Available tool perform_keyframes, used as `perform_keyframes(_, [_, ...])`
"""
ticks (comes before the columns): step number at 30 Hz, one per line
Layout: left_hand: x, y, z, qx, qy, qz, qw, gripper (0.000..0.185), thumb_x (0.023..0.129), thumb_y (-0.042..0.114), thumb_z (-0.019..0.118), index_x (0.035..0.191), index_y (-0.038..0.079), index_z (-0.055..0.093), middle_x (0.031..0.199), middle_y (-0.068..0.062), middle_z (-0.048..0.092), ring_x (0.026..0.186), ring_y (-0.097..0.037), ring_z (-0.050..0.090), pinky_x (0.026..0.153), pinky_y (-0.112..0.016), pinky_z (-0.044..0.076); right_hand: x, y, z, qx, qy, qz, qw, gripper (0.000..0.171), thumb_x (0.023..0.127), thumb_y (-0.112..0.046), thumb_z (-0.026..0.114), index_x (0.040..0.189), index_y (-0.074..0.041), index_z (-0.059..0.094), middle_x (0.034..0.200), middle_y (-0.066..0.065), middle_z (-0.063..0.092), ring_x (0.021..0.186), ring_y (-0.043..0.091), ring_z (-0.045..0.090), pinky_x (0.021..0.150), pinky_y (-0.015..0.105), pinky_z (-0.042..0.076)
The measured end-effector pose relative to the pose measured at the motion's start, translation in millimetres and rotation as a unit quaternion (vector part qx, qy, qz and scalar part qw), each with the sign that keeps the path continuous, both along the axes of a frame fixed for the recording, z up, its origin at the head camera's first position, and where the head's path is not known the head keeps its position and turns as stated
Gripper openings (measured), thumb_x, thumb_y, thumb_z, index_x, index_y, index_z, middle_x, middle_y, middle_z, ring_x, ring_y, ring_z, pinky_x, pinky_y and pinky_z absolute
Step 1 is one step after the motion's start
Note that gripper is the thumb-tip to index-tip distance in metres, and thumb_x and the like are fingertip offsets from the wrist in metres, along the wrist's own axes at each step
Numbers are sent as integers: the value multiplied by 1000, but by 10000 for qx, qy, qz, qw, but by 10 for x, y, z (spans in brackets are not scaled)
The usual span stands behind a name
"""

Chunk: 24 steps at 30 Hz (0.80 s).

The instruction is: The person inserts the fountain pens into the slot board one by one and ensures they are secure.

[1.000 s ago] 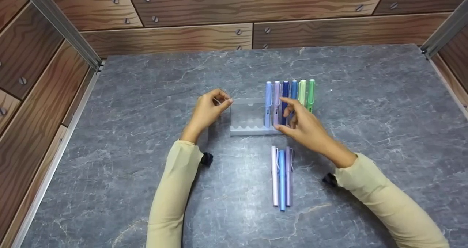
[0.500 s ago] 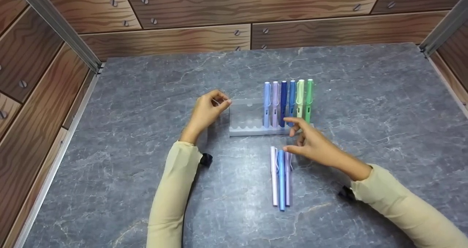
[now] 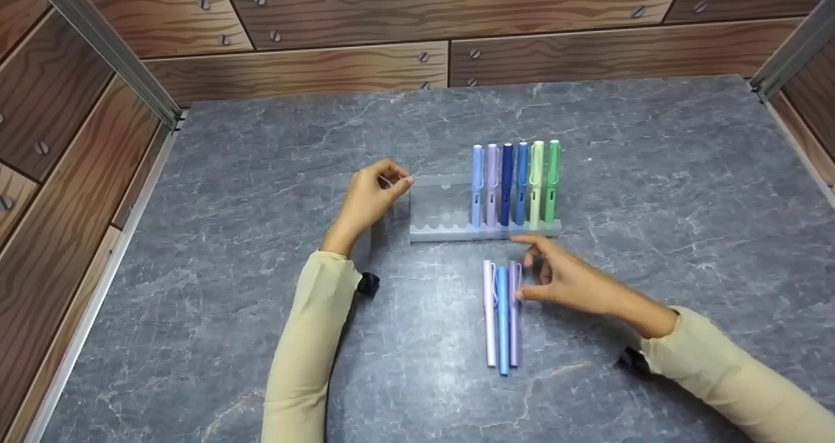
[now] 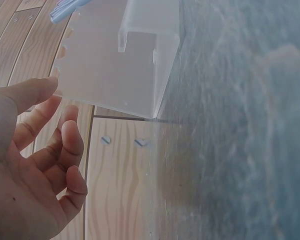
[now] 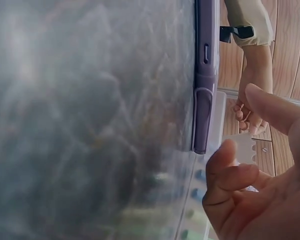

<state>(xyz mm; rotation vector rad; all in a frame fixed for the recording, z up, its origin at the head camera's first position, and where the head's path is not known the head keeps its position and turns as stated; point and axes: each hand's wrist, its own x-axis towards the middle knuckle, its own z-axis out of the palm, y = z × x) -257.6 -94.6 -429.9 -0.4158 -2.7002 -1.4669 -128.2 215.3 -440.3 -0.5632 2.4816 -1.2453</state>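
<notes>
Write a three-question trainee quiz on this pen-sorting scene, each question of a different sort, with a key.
1. How many pens stand in the clear rack?
2. True or false: the right hand grips a green pen.
3. Which thing does the left hand touch? A) the rack's left end B) the blue loose pen C) the table edge

Key:
1. Six, all at the rack's right end.
2. False; it holds nothing and hovers beside the three loose pens, nearest the purple one.
3. A
</notes>
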Motion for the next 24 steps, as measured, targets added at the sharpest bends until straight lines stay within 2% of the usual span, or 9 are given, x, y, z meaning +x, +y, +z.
perform_keyframes(5, [-4, 2, -3, 23, -20, 5, 10000, 15, 89, 21, 69, 94, 7, 70, 82, -5, 64, 73, -17, 55, 64, -22, 41, 27, 34, -32, 147, -107, 136, 9997, 80, 76, -20, 80, 140, 1, 36, 103, 15, 53, 65, 3, 46, 56, 20, 43])
perform_keyframes(13, [-6, -4, -5, 53, -40, -5, 10000, 15, 89, 21, 69, 94, 6, 70, 83, -5, 64, 75, -20, 56, 64, -22, 41, 51, 47, -43, 480, -142, 211, 9985, 79, 74, -21, 81, 138, 1, 39, 103, 14, 53, 68, 6, 46, 60, 21, 44])
perform_keyframes(24, [12, 3, 9, 106, -11, -27, 9999, 14, 89, 20, 69, 94, 6, 70, 84, -7, 66, 75, -22, 58, 65, -22, 42, 65, 17, -20, 1020, 84, 264, 9944, 78, 73, -21, 80, 137, -1, 42, 101, 10, 52, 73, 12, 42, 64, 22, 40])
